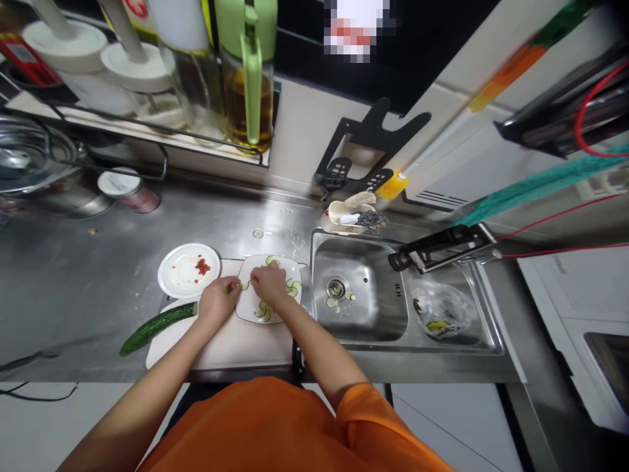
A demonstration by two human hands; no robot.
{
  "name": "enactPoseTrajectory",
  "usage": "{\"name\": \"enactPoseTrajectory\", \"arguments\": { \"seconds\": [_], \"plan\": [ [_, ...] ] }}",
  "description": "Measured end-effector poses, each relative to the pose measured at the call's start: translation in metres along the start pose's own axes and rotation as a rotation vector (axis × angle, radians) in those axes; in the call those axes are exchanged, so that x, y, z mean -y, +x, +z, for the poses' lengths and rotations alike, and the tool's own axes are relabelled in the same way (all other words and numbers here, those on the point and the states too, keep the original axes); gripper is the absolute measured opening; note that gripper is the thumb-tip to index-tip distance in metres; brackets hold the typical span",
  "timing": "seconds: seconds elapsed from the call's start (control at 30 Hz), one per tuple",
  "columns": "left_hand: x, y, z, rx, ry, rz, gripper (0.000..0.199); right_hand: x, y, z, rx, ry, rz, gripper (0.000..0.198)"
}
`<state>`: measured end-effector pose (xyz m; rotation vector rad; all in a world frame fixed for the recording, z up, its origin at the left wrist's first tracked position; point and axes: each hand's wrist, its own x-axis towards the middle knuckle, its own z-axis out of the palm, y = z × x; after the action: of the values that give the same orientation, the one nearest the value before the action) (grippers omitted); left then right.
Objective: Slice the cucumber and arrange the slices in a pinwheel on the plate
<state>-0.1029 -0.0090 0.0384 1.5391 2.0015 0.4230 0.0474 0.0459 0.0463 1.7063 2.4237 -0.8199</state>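
Observation:
A white square plate (250, 311) lies in front of me with thin cucumber slices (264, 312) set out on it in curved groups. At the plate's left edge, the fingertips of my left hand (216, 303) pinch a cucumber slice (245, 286). My right hand (270, 287) is over the plate's middle with its fingers closed; what they hold, if anything, is hidden. Left of my left hand, a cut cucumber (160, 326) rests partly on the white cutting board (236, 344). A round white plate (171, 278) holds small red pieces (202, 266) behind it.
To the right is a steel sink (378, 308) with cucumber slices by its drain. A clear plastic bag (452, 301) sits in the smaller basin, near a black faucet (417, 252). A stray slice (258, 233) lies behind the plate. Bottles and an oil jug (249, 98) stand on a rack above.

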Motion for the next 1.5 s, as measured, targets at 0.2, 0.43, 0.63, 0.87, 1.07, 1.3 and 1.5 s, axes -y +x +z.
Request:
{"name": "enactPoseTrajectory", "arguments": {
  "seconds": [0.2, 0.43, 0.63, 0.87, 1.07, 1.3, 1.5],
  "plan": [
    [0.012, 0.000, 0.009, -0.083, -0.013, 0.097, 0.029, 0.000, -0.002, 0.006, -0.027, -0.090, -0.036, 0.024],
    [0.018, -0.001, 0.014, -0.091, 0.000, 0.135, 0.028, -0.002, -0.010, 0.009, -0.104, -0.106, -0.038, 0.026],
    [0.016, -0.001, 0.013, -0.042, 0.017, 0.094, 0.029, -0.007, -0.028, 0.019, -0.147, -0.143, -0.139, 0.023],
    [0.012, -0.001, 0.010, -0.044, 0.018, 0.083, 0.028, -0.014, -0.040, 0.032, -0.186, -0.268, -0.298, 0.024],
    [0.013, -0.002, 0.010, -0.062, 0.020, 0.098, 0.030, -0.019, -0.041, 0.031, -0.198, -0.298, -0.362, 0.029],
    [0.011, -0.002, 0.010, -0.043, 0.021, 0.072, 0.030, -0.017, -0.041, 0.028, -0.185, -0.290, -0.356, 0.029],
    [0.016, -0.009, -0.015, -0.061, 0.089, 0.036, 0.034, -0.017, -0.047, 0.026, -0.227, -0.266, -0.279, 0.028]
  ]
}}
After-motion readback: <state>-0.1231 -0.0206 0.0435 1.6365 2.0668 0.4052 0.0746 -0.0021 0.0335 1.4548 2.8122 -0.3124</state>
